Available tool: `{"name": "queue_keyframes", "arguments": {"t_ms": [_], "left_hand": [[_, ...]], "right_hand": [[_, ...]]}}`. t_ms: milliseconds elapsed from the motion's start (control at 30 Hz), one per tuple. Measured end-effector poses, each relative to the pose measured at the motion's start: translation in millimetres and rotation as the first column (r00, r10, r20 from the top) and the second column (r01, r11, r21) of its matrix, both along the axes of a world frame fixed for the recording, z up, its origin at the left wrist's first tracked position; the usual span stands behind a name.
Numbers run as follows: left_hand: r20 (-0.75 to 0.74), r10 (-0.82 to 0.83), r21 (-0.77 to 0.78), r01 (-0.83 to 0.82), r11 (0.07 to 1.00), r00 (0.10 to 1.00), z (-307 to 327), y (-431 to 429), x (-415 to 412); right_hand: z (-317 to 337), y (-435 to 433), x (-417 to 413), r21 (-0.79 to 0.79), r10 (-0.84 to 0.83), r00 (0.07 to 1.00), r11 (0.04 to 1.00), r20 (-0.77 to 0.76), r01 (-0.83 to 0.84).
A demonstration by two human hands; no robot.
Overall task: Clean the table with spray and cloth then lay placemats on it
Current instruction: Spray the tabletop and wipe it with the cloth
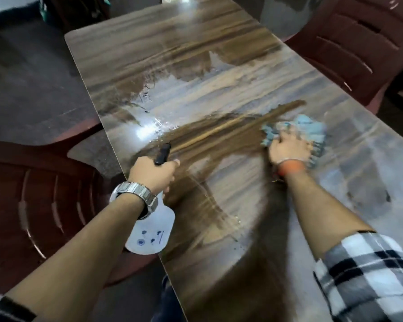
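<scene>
Nearest, on the right forearm, a checked sleeve (368,275), pushed up past mid-arm. On the left wrist, a metal watch (135,196). Just past it, the left hand (153,175), fingers curled tight round the neck of a white bottle (149,233). Bottle body hanging back toward the camera, below the grip and under the wrist; black nozzle (162,154) jutting out beyond the knuckles. Long axis running near to far, tipped slightly right, nozzle aimed along the table (196,54) toward its far end. Positioned over the left table edge. Farther out and to the right, past an orange band (291,168), the right hand (289,148), fingers clenched on a bunched blue cloth (298,131), pressing it to the tabletop near the right edge. Cloth spilling out ahead of and right of the knuckles, blurred. Between bottle and cloth, a dark wet streak across the wood grain; beyond, wet glare. At left, beside the table, a dark red chair (33,205); far right, a second chair (349,43).
</scene>
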State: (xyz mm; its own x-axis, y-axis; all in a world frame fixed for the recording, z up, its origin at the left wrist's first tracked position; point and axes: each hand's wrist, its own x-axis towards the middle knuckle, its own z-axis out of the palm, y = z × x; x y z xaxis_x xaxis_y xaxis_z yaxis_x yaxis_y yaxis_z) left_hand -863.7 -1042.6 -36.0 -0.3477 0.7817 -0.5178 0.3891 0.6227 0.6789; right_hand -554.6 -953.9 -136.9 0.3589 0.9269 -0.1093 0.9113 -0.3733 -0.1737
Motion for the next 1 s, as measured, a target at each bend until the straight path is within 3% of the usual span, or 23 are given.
{"name": "queue_keyframes", "arguments": {"t_ms": [67, 100, 167, 233, 267, 333, 400, 467, 533, 600, 633, 667, 733, 800, 867, 933, 967, 1000], "left_hand": [[-0.053, 0.030, 0.007, -0.030, 1.000, 0.998, 0.8, -19.3, 13.8], [-0.053, 0.056, 0.003, -0.056, 0.998, 0.997, 2.9, -30.8, 24.3], [-0.052, 0.092, -0.003, -0.092, 0.996, 0.994, 5.0, -49.7, 41.8], [-0.081, 0.100, -0.020, -0.102, 0.995, 0.992, 9.6, -71.3, 61.6], [-0.080, 0.109, -0.033, -0.112, 0.993, 0.991, 12.2, -81.8, 69.0], [0.003, 0.117, -0.069, -0.117, 0.991, 0.993, 15.6, -100.2, 81.9], [0.086, 0.130, -0.097, -0.121, 0.988, 0.988, 13.5, -110.7, 90.6], [0.114, 0.162, -0.092, -0.151, 0.984, 0.980, 12.9, -118.3, 95.3], [0.113, 0.187, -0.067, -0.181, 0.981, 0.976, 13.7, -121.5, 96.3], [0.117, 0.212, -0.030, -0.210, 0.977, 0.970, 15.3, -124.9, 95.9], [0.104, 0.219, -0.008, -0.219, 0.976, 0.970, 16.9, -127.2, 96.1], [0.073, 0.220, 0.008, -0.221, 0.975, 0.973, 18.5, -129.7, 97.0], [-0.012, 0.220, 0.034, -0.220, 0.975, 0.975, 20.0, -135.8, 98.0], [-0.071, 0.244, 0.043, -0.241, 0.969, 0.967, 20.3, -140.5, 100.9], [-0.078, 0.290, 0.050, -0.287, 0.957, 0.954, 22.7, -143.4, 107.5], [-0.066, 0.321, 0.038, -0.319, 0.947, 0.945, 25.2, -145.4, 119.7], [-0.056, 0.331, 0.030, -0.329, 0.944, 0.942, 25.9, -147.6, 128.7], [-0.045, 0.338, 0.018, -0.337, 0.941, 0.940, 26.6, -151.1, 141.1]], "right_hand": [[0.4, -19.1, -50.6, 0.021, 0.334, 0.942, 0.942, 0.020, -0.335], [1.3, -39.2, -77.2, 0.036, 0.524, 0.851, 0.850, 0.020, -0.525], [4.5, -88.3, -125.5, 0.071, 0.823, 0.567, 0.568, -0.035, -0.820], [5.6, -130.1, -135.9, 0.138, 0.935, 0.339, 0.351, -0.104, -0.926], [6.0, -141.3, -126.9, 0.124, 0.947, 0.295, 0.311, -0.129, -0.942], [6.5, -139.0, -90.5, 0.101, 0.933, 0.349, 0.357, -0.087, -0.929], [3.0, -116.1, -38.2, 0.083, 0.835, 0.547, 0.550, -0.054, -0.831], [0.9, -97.7, 25.5, 0.066, 0.592, 0.805, 0.805, -0.020, -0.590], [0.9, -93.0, 81.1, 0.045, 0.248, 0.969, 0.968, -0.003, -0.248], [4.4, -96.9, 98.1, -0.041, -0.009, 0.999, 0.999, -0.042, 0.008], [5.1, -99.3, 90.3, -0.051, -0.045, 0.998, 0.998, -0.042, 0.043], [5.6, -102.2, 74.1, -0.042, -0.017, 0.999, 0.999, -0.040, 0.016], [5.6, -116.7, 27.3, -0.006, 0.211, 0.976, 0.977, -0.046, -0.211], [4.7, -146.5, -27.7, 0.006, 0.567, 0.822, 0.823, -0.046, -0.567], [3.3, -190.2, -69.1, 0.016, 0.850, 0.522, 0.524, -0.066, -0.851], [6.5, -227.5, -75.2, 0.002, 0.963, 0.234, 0.236, -0.132, -0.972], [5.8, -236.3, -60.4, 0.015, 0.975, 0.160, 0.165, -0.155, -0.986], [4.7, -237.9, -36.7, 0.047, 0.979, 0.147, 0.155, -0.140, -0.987]]}}
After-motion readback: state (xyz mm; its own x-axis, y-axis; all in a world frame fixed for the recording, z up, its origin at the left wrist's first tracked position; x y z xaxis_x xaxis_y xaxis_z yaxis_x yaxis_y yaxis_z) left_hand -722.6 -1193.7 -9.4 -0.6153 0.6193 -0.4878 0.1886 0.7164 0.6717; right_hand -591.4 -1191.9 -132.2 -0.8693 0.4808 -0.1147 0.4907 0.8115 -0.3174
